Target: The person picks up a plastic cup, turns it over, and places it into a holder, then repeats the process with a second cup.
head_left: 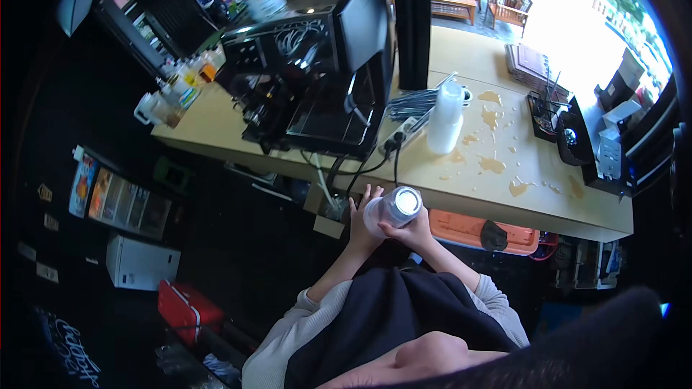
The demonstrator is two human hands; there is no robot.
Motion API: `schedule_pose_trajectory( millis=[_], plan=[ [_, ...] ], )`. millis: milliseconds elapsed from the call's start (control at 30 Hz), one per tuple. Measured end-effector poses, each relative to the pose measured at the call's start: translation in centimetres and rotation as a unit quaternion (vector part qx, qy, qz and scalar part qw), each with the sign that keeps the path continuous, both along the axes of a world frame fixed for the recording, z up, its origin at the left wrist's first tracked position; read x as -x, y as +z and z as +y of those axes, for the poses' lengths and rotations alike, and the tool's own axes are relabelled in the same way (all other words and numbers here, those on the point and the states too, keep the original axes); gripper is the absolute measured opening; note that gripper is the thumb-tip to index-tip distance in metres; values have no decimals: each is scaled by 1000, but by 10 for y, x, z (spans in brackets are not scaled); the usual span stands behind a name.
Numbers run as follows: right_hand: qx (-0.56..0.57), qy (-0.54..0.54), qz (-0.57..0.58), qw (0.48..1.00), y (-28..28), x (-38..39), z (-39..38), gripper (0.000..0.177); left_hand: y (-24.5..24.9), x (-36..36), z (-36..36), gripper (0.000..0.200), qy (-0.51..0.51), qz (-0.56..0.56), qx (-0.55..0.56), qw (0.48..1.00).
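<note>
Two hands (416,230), one held container (386,214), one espresso machine (364,29), one red cooler (189,311)

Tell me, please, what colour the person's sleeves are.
The sleeves are light grey; they show best in the head view, the only one here.

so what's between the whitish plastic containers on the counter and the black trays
Puddles of tan liquid on the counter, as the head view shows.

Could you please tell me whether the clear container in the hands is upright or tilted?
Tilted: between left hand and right hand, the clear container slants, its shiny round end toward the picture's upper right.
</note>
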State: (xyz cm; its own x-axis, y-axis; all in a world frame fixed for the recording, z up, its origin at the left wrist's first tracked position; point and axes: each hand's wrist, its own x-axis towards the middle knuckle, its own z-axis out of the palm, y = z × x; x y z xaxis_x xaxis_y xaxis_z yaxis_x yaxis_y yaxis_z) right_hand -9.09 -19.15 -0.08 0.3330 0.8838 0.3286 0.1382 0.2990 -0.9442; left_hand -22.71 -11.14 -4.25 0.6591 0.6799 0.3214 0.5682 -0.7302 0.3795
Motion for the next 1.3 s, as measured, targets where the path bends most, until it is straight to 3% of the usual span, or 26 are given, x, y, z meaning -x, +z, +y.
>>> schedule_pose_trajectory(
  millis=[167, 333, 400, 600, 767, 1100, 1300],
  plan=[
    [29, 69, -74, 994, -16, 51, -15, 71, -22, 66, -30, 54, 51, -5, -28, 998],
    [28, 126, -62, 990, -10, 113, -32, 81, -31, 135, -58, 55, 104, -60, -35, 992],
    [16, 159, -54, 986, -9, 139, -36, 86, -9, 164, -69, 56, 153, 29, 3, 988],
    [-17, 181, -104, 978, -22, 218, -33, 88, 7, 248, -109, 49, 298, 99, 67, 947],
    [6, 192, -119, 974, -9, 270, -34, 86, 11, 311, -128, 39, 345, 104, 95, 928],
    [19, 273, -159, 949, -3, 351, 10, 84, 0, 384, -116, 39, 445, 24, 71, 892],
    [35, 300, -144, 942, -26, 420, 75, 83, -9, 451, -75, 42, 488, 37, 68, 870]
  ],
)
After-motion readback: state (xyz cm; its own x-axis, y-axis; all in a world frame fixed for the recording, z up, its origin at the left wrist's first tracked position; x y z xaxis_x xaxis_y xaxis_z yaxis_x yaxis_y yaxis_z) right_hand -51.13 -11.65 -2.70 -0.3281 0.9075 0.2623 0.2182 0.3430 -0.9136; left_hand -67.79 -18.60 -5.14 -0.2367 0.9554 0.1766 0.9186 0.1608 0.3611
